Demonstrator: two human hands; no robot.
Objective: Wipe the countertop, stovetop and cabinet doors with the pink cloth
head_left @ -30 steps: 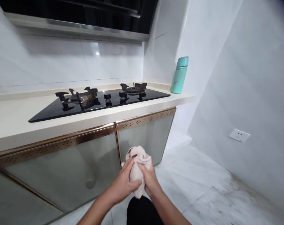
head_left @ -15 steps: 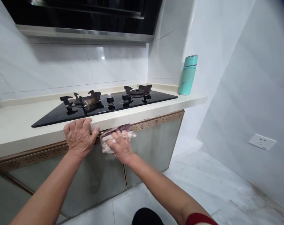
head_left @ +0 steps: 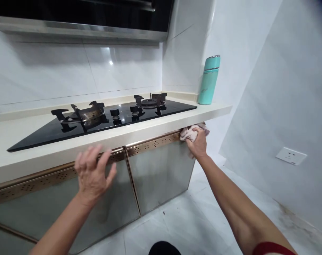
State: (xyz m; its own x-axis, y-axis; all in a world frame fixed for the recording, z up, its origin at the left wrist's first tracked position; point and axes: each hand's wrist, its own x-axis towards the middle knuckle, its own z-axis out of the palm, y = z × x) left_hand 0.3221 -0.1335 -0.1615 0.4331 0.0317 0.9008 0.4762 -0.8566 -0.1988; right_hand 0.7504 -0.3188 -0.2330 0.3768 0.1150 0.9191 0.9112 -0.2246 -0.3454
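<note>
My right hand [head_left: 198,144] grips a crumpled pale pink cloth [head_left: 189,133] with a darker purple part. The cloth lies against the far right end of the perforated bronze trim [head_left: 155,142], just beneath the counter's edge. Nearer the middle, my left hand [head_left: 93,173] holds nothing. Its fingers are spread and slightly blurred, in front of the counter's front edge [head_left: 134,132] and the cabinet trim. Whether its fingertips touch the edge I cannot tell. Below the trim are frosted cabinet doors [head_left: 161,175] in bronze frames.
On the counter sits a black gas hob [head_left: 129,122] with two burners and two knobs. A turquoise bottle [head_left: 208,83] stands at the counter's right end. Overhead hangs a black range hood [head_left: 83,32]. The right wall carries a white socket [head_left: 291,156].
My right hand has slid the cloth rightward along the trim to the cabinet's right end. My left hand has come off the countertop edge and dropped lower, its fingers spreading. The view has shifted slightly.
</note>
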